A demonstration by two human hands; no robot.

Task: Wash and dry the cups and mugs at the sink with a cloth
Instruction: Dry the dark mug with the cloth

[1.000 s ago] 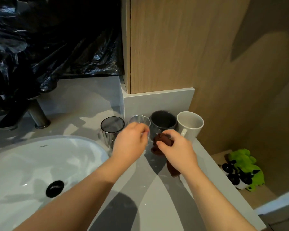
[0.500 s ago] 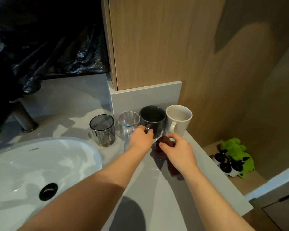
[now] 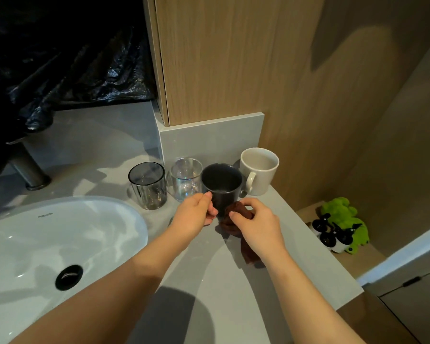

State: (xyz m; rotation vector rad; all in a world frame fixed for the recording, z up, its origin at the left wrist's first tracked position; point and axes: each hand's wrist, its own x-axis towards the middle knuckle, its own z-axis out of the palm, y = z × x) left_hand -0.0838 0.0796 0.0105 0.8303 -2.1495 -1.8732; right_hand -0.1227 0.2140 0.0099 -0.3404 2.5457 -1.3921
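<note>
Surface: smooth pale grey stone-look countertop, faint water streaks, hard shadows across it. Set into its left part is a glossy white oval basin with a round black drain. The brushed metal tap base stands behind the basin, under crinkled black plastic sheeting. A light wood-grain panel rises above a short grey upstand. Low on the right, a green plush toy and small black-and-white bottles sit on a wooden shelf.

4 vessels stand near the upstand:
- smoked grey translucent tumbler, straight-sided, nearest the basin
- clear glass cup with an iridescent sheen, just beside it
- dark grey matte mug, forward of the row, close against the glass cup
- cream ceramic mug, handle facing the camera, at the right end

Grip: the left hand grips the dark grey matte mug, thumb high on its near wall and fingers curled round low on its left side. Cannot tell if its base touches the counter. The right hand pinches a bunched dark brown cloth in curled fingers. The bunch touches the mug's lower right wall, and its tail trails on the counter under the wrist.
</note>
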